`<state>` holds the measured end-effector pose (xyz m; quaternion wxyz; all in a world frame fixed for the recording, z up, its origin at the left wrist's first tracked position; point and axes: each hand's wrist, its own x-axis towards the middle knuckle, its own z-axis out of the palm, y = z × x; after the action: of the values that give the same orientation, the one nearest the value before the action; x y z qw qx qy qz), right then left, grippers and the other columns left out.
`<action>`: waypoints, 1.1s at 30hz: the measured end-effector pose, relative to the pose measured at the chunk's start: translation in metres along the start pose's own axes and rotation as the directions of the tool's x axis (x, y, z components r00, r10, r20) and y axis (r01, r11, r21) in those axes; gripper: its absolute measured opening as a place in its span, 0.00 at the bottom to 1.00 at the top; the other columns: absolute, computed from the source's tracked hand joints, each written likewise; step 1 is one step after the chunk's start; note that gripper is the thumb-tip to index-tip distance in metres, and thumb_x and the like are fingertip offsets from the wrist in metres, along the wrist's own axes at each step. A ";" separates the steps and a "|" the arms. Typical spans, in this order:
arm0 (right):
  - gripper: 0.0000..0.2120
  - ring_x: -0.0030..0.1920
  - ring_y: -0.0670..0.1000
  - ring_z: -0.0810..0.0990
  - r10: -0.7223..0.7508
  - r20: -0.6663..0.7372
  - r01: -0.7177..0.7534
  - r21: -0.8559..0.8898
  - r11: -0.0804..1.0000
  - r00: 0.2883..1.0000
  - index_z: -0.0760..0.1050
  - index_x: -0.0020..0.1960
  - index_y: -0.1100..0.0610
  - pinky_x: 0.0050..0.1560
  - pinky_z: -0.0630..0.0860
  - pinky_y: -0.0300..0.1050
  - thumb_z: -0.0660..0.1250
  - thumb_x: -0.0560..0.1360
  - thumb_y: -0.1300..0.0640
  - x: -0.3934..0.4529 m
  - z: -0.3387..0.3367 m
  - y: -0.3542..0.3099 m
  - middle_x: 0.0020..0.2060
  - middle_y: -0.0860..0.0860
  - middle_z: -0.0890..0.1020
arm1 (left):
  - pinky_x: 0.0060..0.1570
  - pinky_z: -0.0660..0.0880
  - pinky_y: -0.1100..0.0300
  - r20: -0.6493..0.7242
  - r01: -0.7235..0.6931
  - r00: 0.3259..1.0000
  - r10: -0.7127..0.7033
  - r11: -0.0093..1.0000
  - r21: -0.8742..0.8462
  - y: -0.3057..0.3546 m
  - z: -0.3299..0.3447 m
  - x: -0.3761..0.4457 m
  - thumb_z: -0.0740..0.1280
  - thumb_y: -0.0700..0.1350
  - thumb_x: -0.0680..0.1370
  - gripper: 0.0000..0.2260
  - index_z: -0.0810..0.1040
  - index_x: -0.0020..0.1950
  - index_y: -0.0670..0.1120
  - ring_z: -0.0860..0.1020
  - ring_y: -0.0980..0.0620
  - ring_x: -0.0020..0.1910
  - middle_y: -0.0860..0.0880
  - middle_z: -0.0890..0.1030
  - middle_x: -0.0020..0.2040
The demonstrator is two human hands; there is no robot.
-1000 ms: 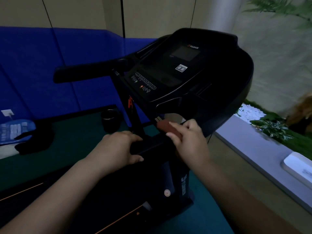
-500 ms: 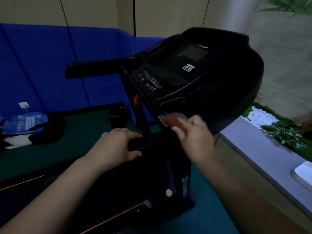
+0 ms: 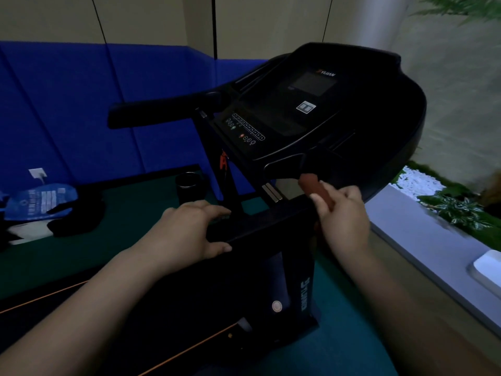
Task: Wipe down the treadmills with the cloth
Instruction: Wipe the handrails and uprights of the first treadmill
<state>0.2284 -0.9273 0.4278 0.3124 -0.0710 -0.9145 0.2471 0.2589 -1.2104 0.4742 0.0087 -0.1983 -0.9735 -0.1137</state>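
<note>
A dim room is seen, with blue padded panels (image 3: pixel 81 109) along the wall and green matting (image 3: pixel 67 256) on the floor. A black treadmill (image 3: pixel 311 126) stands in the middle, its console tilted toward the camera and a handlebar (image 3: pixel 162 109) reaching out to the left. A reddish-brown cloth (image 3: pixel 315 189), folded or rolled into a small pad, is gripped in the right hand (image 3: pixel 343 221), the fingers (image 3: pixel 329 191) curled round it. It is held just under the lower right edge of the console, near or against the right upright; contact cannot be judged in the poor light. The left hand (image 3: pixel 189 232) is laid over a black crossbar (image 3: pixel 260 221), its fingers bent over the far edge and the thumb at the near edge.

The step in hand appears to be the wiping of the frame below the console, with the machine steadied by the left hand. The next move probably calls for the cloth to be pressed flat against the upright and drawn along it. A dark cup (image 3: pixel 188 187) and a blue packet (image 3: pixel 38 200) lie on the floor to the left.
</note>
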 end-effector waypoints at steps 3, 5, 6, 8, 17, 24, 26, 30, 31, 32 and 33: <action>0.21 0.45 0.49 0.71 -0.001 0.035 -0.001 0.042 0.999 0.999 0.74 0.67 0.49 0.42 0.66 0.40 0.64 0.76 0.45 -0.020 0.009 -0.027 0.46 0.47 0.67 | 0.62 0.70 0.53 0.039 0.036 0.999 -0.037 0.999 0.025 -0.018 -0.012 -0.016 0.69 0.65 0.69 0.33 0.65 0.71 0.59 0.71 0.57 0.62 0.58 0.72 0.64; 0.20 0.44 0.49 0.71 -0.113 0.105 0.099 0.127 0.987 0.988 0.75 0.66 0.50 0.42 0.67 0.40 0.66 0.76 0.45 -0.052 0.020 -0.062 0.45 0.46 0.67 | 0.62 0.70 0.54 0.055 0.056 0.997 -0.058 0.998 0.036 -0.029 -0.017 -0.026 0.69 0.65 0.69 0.32 0.66 0.70 0.59 0.71 0.58 0.61 0.59 0.73 0.64; 0.20 0.44 0.49 0.72 -0.183 0.133 0.158 0.173 0.972 0.974 0.75 0.66 0.50 0.42 0.68 0.41 0.66 0.76 0.46 -0.066 0.023 -0.076 0.45 0.47 0.68 | 0.62 0.70 0.54 0.062 0.065 0.996 -0.067 0.997 0.034 -0.035 -0.019 -0.031 0.69 0.65 0.69 0.32 0.66 0.70 0.60 0.71 0.58 0.61 0.59 0.73 0.64; 0.19 0.45 0.51 0.72 -0.255 0.144 0.236 0.134 0.962 0.956 0.76 0.65 0.50 0.41 0.70 0.43 0.66 0.75 0.46 -0.071 0.024 -0.086 0.44 0.47 0.68 | 0.62 0.70 0.54 0.067 0.079 0.994 -0.081 0.997 0.027 -0.045 -0.021 -0.040 0.69 0.65 0.68 0.31 0.67 0.69 0.60 0.71 0.58 0.61 0.60 0.73 0.63; 0.18 0.43 0.50 0.72 -0.132 0.122 0.123 0.078 0.989 0.984 0.77 0.63 0.52 0.42 0.67 0.40 0.65 0.76 0.45 -0.079 0.031 -0.113 0.44 0.48 0.69 | 0.59 0.72 0.57 0.091 0.095 0.992 -0.086 0.990 -0.105 -0.087 -0.014 -0.080 0.72 0.62 0.67 0.29 0.70 0.66 0.61 0.73 0.60 0.55 0.60 0.74 0.60; 0.18 0.45 0.56 0.75 -0.164 0.053 0.167 -0.046 0.985 0.985 0.78 0.62 0.49 0.39 0.70 0.42 0.67 0.74 0.45 -0.080 0.029 -0.111 0.44 0.51 0.72 | 0.59 0.72 0.59 0.019 0.046 0.999 -0.043 0.974 -0.223 -0.117 -0.007 -0.104 0.74 0.63 0.64 0.34 0.66 0.69 0.64 0.72 0.60 0.56 0.62 0.71 0.57; 0.18 0.46 0.54 0.74 -0.073 0.012 0.073 -0.036 0.997 0.997 0.77 0.63 0.50 0.40 0.70 0.42 0.66 0.75 0.46 -0.080 0.027 -0.104 0.44 0.49 0.69 | 0.60 0.72 0.58 -0.005 0.046 0.999 -0.048 0.967 -0.251 -0.125 -0.003 -0.115 0.74 0.64 0.64 0.37 0.63 0.70 0.64 0.71 0.61 0.57 0.63 0.70 0.57; 0.18 0.41 0.46 0.70 -0.113 0.038 0.108 0.117 0.987 0.993 0.77 0.64 0.52 0.41 0.66 0.38 0.68 0.75 0.49 -0.125 0.041 -0.151 0.43 0.47 0.68 | 0.61 0.71 0.61 -0.065 0.053 0.995 -0.081 0.936 -0.347 -0.140 0.014 -0.137 0.76 0.61 0.63 0.38 0.66 0.70 0.63 0.72 0.61 0.58 0.64 0.71 0.57; 0.19 0.41 0.46 0.70 -0.163 0.065 0.152 0.151 0.977 0.984 0.77 0.64 0.52 0.41 0.67 0.38 0.68 0.75 0.49 -0.137 0.043 -0.163 0.43 0.47 0.68 | 0.60 0.70 0.63 -0.072 0.053 0.994 -0.086 0.928 -0.368 -0.142 0.018 -0.140 0.76 0.60 0.63 0.37 0.67 0.69 0.62 0.73 0.62 0.58 0.65 0.71 0.57; 0.19 0.41 0.47 0.71 -0.214 0.086 0.200 0.149 0.968 0.973 0.77 0.64 0.52 0.40 0.68 0.39 0.68 0.75 0.49 -0.144 0.044 -0.171 0.43 0.47 0.69 | 0.59 0.69 0.66 -0.082 0.052 0.993 -0.090 0.921 -0.385 -0.144 0.021 -0.142 0.77 0.59 0.63 0.35 0.68 0.68 0.62 0.73 0.63 0.57 0.66 0.71 0.56; 0.18 0.42 0.49 0.71 -0.249 0.091 0.238 0.117 0.964 0.964 0.77 0.63 0.51 0.40 0.69 0.40 0.69 0.75 0.48 -0.144 0.044 -0.174 0.43 0.48 0.69 | 0.57 0.69 0.68 -0.098 0.048 0.991 -0.095 0.916 -0.399 -0.146 0.023 -0.143 0.77 0.57 0.64 0.34 0.70 0.67 0.61 0.73 0.63 0.56 0.67 0.72 0.56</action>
<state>0.3208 -1.1376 0.4069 0.2953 0.0717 -0.9172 0.2577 0.3349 -1.3909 0.4111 0.0204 -0.1535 -0.9349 -0.3195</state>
